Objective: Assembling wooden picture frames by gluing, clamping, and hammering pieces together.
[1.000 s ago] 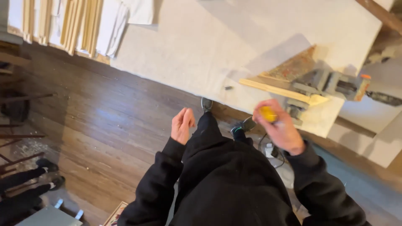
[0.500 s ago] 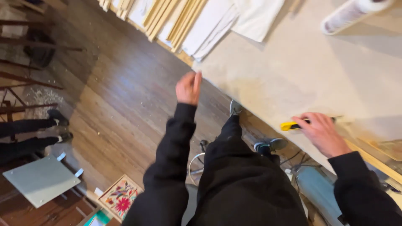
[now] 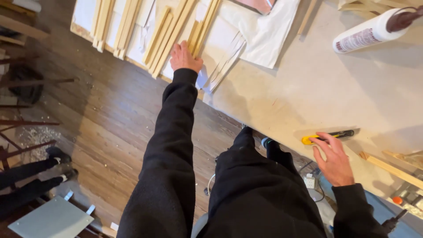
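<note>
My left hand [image 3: 184, 57] reaches far out to a pile of thin wooden strips [image 3: 172, 33] lying on white sheets [image 3: 260, 33] at the table's edge, fingers spread on the strips. My right hand [image 3: 333, 159] rests open on the pale tabletop [image 3: 308, 88], fingertips touching a yellow and black utility knife [image 3: 328, 136] that lies flat near the front edge. Both arms wear black sleeves.
A white glue bottle with a dark cap [image 3: 370, 28] lies on the table at the upper right. Wooden bars [image 3: 390, 166] lie at the right edge. Below is dark wood flooring [image 3: 101, 119], another person's legs [image 3: 31, 174], a grey board [image 3: 50, 218], and a power strip [image 3: 310, 181].
My left hand stretched from beside my body up to the wooden strips. My right hand set the yellow knife on the table and opened. The view swung left along the table.
</note>
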